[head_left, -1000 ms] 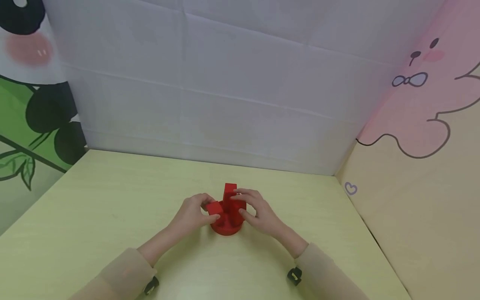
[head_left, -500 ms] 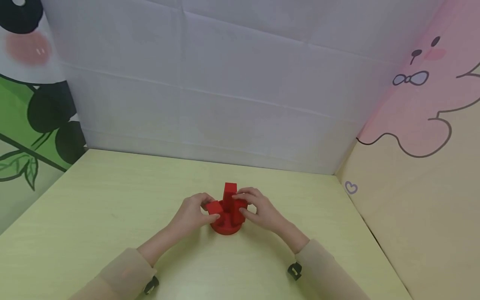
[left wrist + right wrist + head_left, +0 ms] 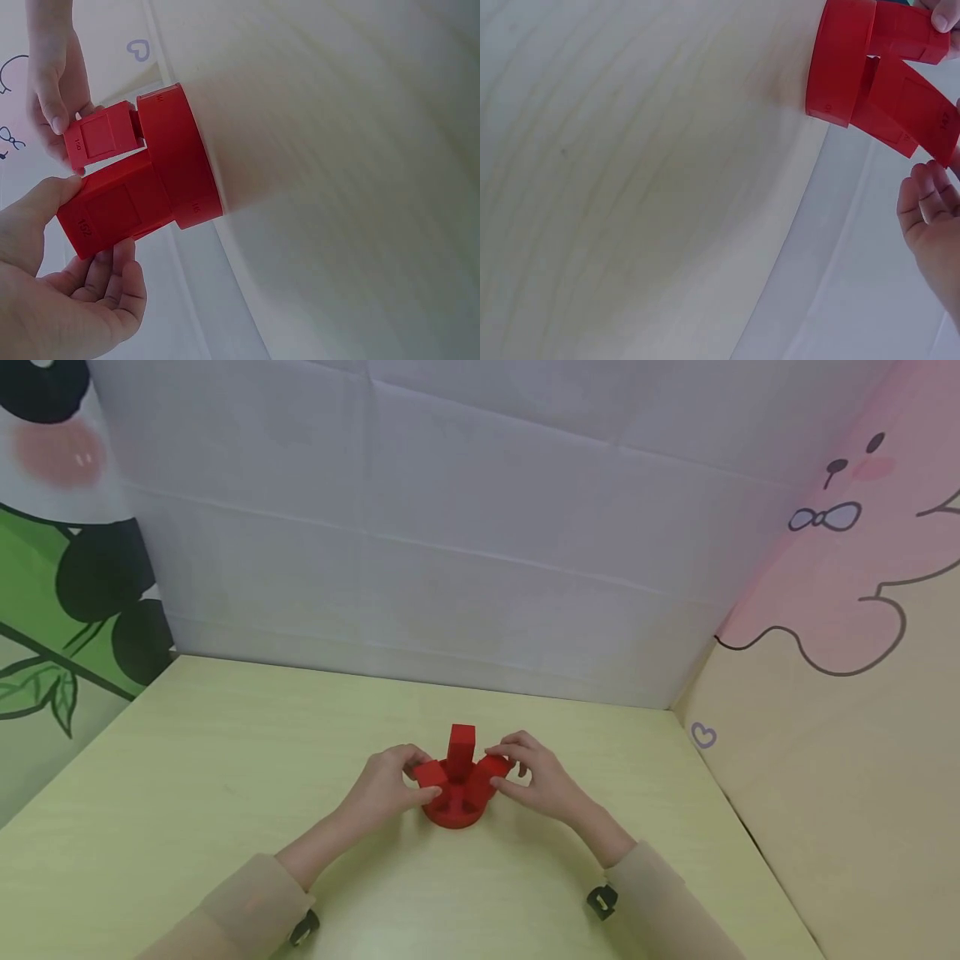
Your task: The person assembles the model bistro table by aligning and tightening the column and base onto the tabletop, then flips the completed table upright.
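Beige sleeves [image 3: 251, 902], black wrist devices [image 3: 597, 899] (a pair).

head view looks down; nearer wrist views, seemingly tipped, share the red base [image 3: 180, 157].

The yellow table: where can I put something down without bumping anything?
Bare table lies left of the left hand, between the right hand and the right wall, and between the sleeves. A strip is free between the red blocks and back sheet too. It's crowded at the red base, where blocks and both hands bunch together.
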Motion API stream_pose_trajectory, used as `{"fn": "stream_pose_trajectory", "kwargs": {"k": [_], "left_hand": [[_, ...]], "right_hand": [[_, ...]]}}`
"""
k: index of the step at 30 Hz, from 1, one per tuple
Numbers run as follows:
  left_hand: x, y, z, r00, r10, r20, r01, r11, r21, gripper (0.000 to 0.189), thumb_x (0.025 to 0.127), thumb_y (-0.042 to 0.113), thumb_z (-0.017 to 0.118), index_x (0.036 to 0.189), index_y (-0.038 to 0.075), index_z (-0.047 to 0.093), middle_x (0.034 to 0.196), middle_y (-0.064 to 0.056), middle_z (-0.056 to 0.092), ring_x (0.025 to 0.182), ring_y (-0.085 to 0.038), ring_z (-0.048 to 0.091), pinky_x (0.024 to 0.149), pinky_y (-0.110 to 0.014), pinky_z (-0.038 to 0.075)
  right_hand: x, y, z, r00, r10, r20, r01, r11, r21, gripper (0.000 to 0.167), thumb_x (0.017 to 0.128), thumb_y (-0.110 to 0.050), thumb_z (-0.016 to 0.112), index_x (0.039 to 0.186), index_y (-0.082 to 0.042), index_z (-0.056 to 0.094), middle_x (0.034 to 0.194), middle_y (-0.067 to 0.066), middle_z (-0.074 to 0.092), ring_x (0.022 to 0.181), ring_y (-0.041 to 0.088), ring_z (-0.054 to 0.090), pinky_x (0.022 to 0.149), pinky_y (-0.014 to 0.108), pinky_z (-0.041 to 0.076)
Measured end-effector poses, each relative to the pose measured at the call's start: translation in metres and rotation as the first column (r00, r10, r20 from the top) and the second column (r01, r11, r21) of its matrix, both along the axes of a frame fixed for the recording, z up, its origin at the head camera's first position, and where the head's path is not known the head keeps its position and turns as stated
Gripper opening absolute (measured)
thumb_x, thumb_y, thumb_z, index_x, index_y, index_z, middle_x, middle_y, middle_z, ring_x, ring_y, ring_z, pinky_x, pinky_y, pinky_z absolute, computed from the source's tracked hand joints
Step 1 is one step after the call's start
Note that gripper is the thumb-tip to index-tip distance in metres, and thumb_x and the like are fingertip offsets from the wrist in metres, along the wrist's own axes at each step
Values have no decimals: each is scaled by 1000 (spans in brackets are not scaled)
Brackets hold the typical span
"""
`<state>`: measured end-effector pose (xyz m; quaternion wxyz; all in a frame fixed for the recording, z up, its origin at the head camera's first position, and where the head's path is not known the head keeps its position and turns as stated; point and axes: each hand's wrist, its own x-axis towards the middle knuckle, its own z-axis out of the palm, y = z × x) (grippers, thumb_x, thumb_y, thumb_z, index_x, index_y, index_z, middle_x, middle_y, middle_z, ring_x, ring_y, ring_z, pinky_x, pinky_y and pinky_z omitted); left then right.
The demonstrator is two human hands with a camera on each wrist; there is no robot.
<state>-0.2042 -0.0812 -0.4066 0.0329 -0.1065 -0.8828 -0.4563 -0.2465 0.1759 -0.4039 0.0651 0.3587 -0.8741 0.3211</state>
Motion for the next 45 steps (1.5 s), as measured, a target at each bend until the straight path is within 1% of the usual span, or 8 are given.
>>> {"fn": "stream_pose_trajectory", "kwargs": {"k": [12,18,21,25,29,32,38,45], "left_hand": [[0,1,1,1000,-2,-5,3,1000,5,31,73,14,80,100,10,65,86,4,62,86,-24,59,65,-27,48],[0,1,1,1000,-6,-14,6,1000,0,31,73,14,80,100,9,65,86,3,62,85,-24,59,65,-27,48],[0,0,0,1000,-9,-14,9,1000,2,31,73,14,80,100,9,65,86,3,62,85,-24,59,65,-28,48],[-1,0,-1,1000,-9,-7,9,1000,10,31,73,14,80,99,10,65,85,3,62,85,-25,59,65,-28,47],[-2,0,-2,1000,-8,-4,8,1000,13,30,73,14,81,99,10,66,85,3,62,85,-25,58,65,-28,47],[-3,-1,-3,1000,-8,-10,8,1000,7,31,73,15,81,99,10,66,85,3,62,85,-24,58,64,-28,47],[-3,-1,-2,1000,-8,-11,9,1000,10,32,73,14,81,100,10,66,86,3,63,84,-23,59,64,-27,48],[-2,-1,-3,1000,-10,-16,10,1000,11,31,72,15,81,100,10,66,86,4,63,84,-23,59,65,-27,48]], "right_hand": [[7,-7,-7,977,-207,51,209,977,-31,33,74,-31,81,95,-17,60,84,-8,50,78,19,52,62,22,44],[14,-13,-8,964,-234,129,240,970,-37,36,76,-32,78,94,-14,53,84,-6,51,79,17,52,63,23,45],[15,-11,-6,967,-189,172,199,979,-44,41,79,-33,76,107,-11,55,96,-2,57,85,16,53,66,28,50],[12,-2,-4,977,-17,211,31,997,-64,55,83,-28,72,130,-10,49,123,5,56,102,16,54,79,38,52],[9,8,-3,965,161,208,-150,986,-70,58,86,-17,69,138,-14,43,137,2,47,120,18,49,89,41,49],[6,11,-3,959,232,161,-226,972,-58,60,85,-6,66,139,-16,42,140,-1,45,125,18,46,91,40,49],[4,9,-6,961,278,10,-278,961,0,56,83,6,62,134,-11,48,132,1,53,118,15,51,93,30,48],[7,5,-8,973,231,-24,-230,973,34,45,82,-2,69,125,-11,56,120,-2,59,110,11,54,88,26,50]]}}
